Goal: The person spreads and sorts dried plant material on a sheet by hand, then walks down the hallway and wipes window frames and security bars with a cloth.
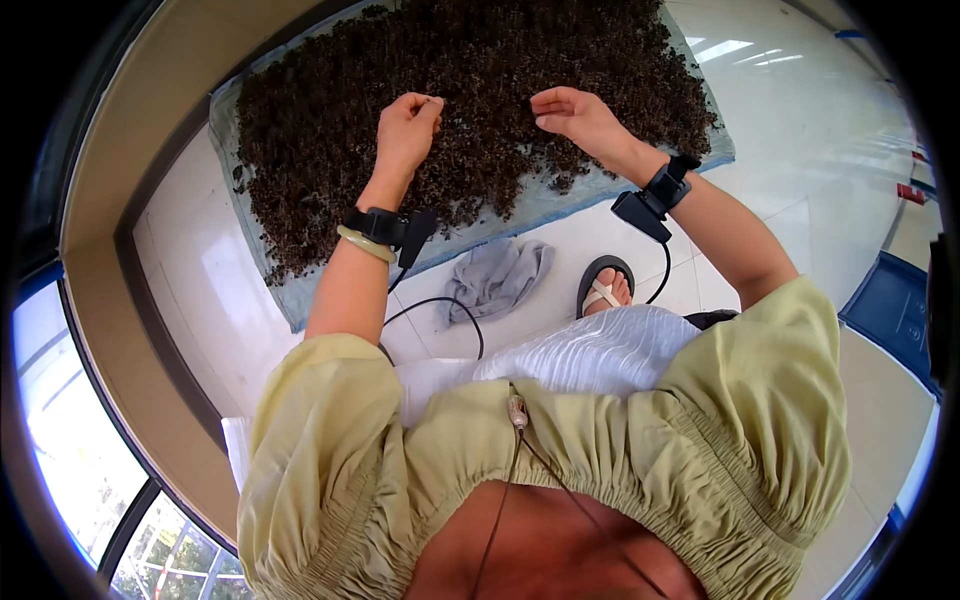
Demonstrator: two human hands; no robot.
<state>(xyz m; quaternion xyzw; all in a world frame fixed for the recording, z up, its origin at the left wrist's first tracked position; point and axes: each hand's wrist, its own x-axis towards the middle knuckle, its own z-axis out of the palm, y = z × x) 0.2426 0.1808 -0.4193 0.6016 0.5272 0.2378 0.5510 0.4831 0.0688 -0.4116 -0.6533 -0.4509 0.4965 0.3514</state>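
A thick layer of dark brown dried plant material (470, 60) lies spread over a pale blue-grey sheet (715, 150) on the floor. My left hand (405, 135) is above the left part of the layer, its thumb and fingers closed in a pinch. Whatever may be between those fingertips is too small to name. To the right, my right hand (585, 122) hovers over the same layer with fingers stretched out towards the left. A small gap shows between its thumb and fingers, and I see nothing held there.
A crumpled grey cloth (495, 280) lies on the tiled floor close to the sheet's near edge. My sandalled foot (607, 287) is beside it. A black cable (455, 300) loops near my left forearm. Blue plastic furniture (893, 315) stands at the right, a wall (100, 170) at the left.
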